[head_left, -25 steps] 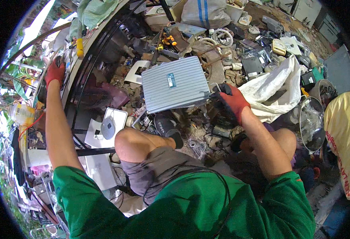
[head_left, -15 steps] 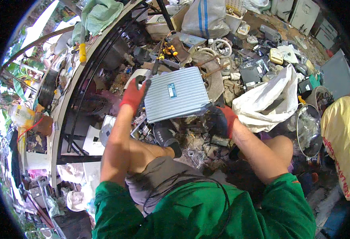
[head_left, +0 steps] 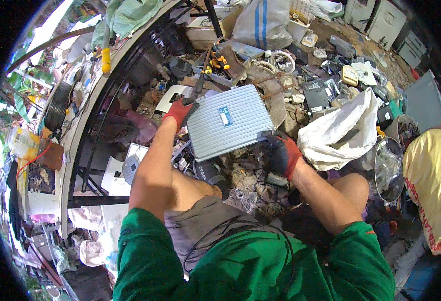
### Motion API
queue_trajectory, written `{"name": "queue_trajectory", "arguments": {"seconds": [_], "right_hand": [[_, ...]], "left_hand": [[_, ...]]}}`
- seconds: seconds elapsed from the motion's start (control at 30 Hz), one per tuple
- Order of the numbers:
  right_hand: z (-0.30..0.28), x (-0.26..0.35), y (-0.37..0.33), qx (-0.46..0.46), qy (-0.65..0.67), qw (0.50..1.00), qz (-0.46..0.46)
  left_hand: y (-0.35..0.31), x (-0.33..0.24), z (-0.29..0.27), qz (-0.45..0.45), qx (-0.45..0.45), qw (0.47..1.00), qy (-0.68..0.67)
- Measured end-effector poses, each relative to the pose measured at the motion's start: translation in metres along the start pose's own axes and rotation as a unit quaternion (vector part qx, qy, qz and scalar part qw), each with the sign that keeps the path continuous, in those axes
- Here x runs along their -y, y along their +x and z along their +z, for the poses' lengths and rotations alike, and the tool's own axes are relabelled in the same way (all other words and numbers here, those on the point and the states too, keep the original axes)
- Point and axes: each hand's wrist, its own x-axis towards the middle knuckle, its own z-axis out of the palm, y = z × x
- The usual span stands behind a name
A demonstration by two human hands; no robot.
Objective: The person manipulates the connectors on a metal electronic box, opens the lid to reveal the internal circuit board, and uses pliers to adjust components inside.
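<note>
Between my hands is a flat silver-grey ribbed metal case [head_left: 250,118] with a blue and white label on its face. It is tilted, its ribs slanting across it. My left hand [head_left: 181,113], in a red and black glove, is closed on its left edge near the upper corner. Gripping its lower right corner is my right hand [head_left: 282,152], in a matching glove; its fingertips are partly hidden in dark shadow. Just beyond the case lie tools with yellow and black handles [head_left: 217,62] in a tray.
A white sack [head_left: 338,138] lies open to the right, beside a clear round container [head_left: 388,168]. A table with a black frame [head_left: 111,83] curves along the left. Electronic scrap, cables and a white coiled hose [head_left: 282,61] cover the ground ahead. A yellow sack [head_left: 427,175] stands far right.
The case has shifted slightly to the right and turned a little counterclockwise, both hands still holding it. The left hand moved right and slightly down with it.
</note>
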Motion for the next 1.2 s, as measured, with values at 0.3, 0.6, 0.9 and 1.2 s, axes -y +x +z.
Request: {"name": "queue_trajectory", "arguments": {"seconds": [0.3, 0.6, 0.9, 1.2], "right_hand": [[-0.023, 0.037, 0.014, -0.094, 0.059, 0.989, -0.102], [-0.020, 0.045, 0.009, -0.062, -0.041, 0.987, -0.143], [-0.015, 0.051, 0.047, -0.045, -0.022, 0.991, -0.122], [-0.004, 0.055, 0.050, -0.048, 0.001, 0.990, -0.134]], "left_hand": [[-0.046, 0.037, 0.026, -0.049, 0.121, 0.991, 0.010], [-0.116, 0.013, 0.039, -0.156, 0.232, 0.954, -0.112], [-0.126, 0.001, 0.067, -0.083, 0.136, 0.969, 0.190], [-0.158, -0.058, 0.075, 0.061, 0.004, 0.911, 0.409]]}}
